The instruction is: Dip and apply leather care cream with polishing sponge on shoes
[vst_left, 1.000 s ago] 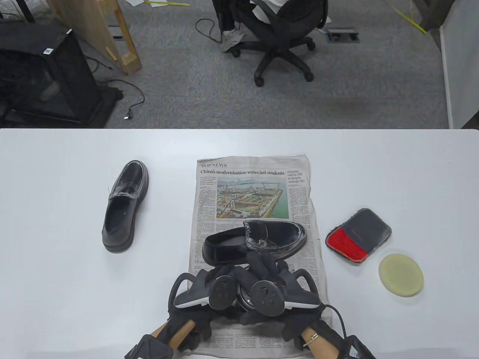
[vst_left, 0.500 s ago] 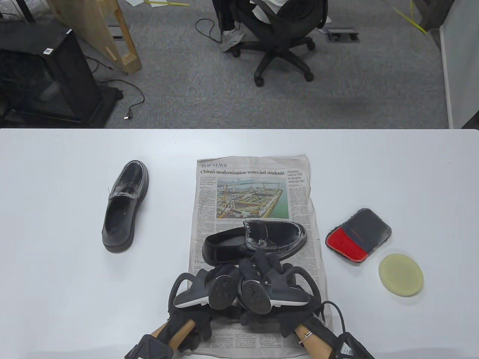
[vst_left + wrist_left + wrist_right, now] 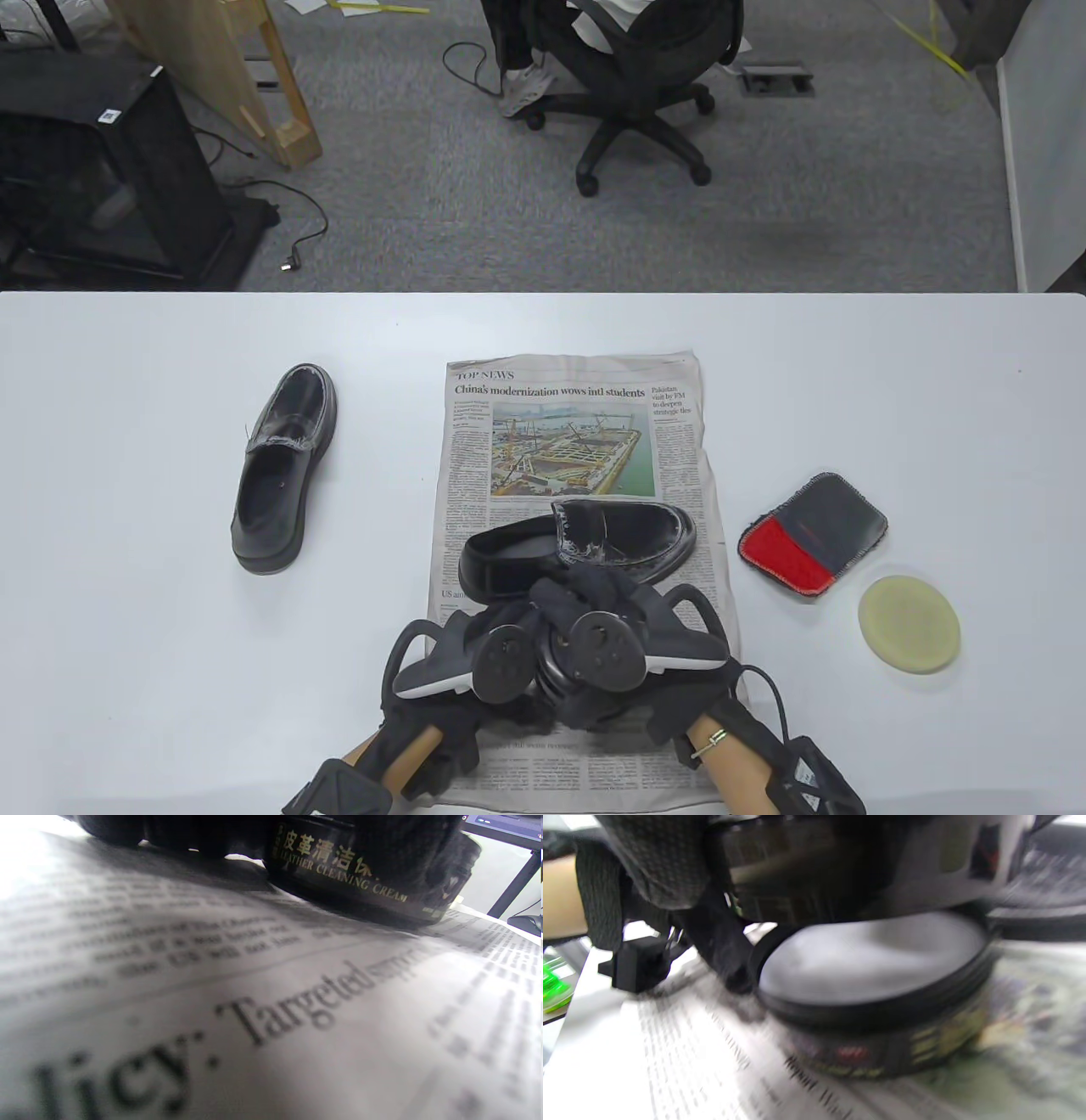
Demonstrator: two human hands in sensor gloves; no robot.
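- Standing on the printed newspaper sheet (image 3: pixel 585 433), a round black jar of leather cleaning cream (image 3: pixel 878 1010) is seen from both wrist views, its gold lettering legible in the left wrist view (image 3: pixel 339 870) and its pale cream surface exposed in the right wrist view.
- In the table view the jar is hidden under the two gloved hands, which are held together at the near end of the newspaper.
- The jar's side is gripped by the left hand (image 3: pixel 475 649), dark gloved fingers (image 3: pixel 407 853) being wrapped over its wall.
- A dark round object is held just above the jar's open mouth by the right hand (image 3: pixel 619 632); whether it is the lid cannot be told, as the frame is blurred.
- A black leather loafer (image 3: pixel 585 543) is laid on the newspaper just beyond the hands, toe to the right.
- A second black loafer (image 3: pixel 280 467) is set on the white table (image 3: pixel 127 526), well to the left.
- A pale yellow round polishing sponge (image 3: pixel 909 624) is placed right of the newspaper, beside a red and dark grey cloth pad (image 3: pixel 813 535).
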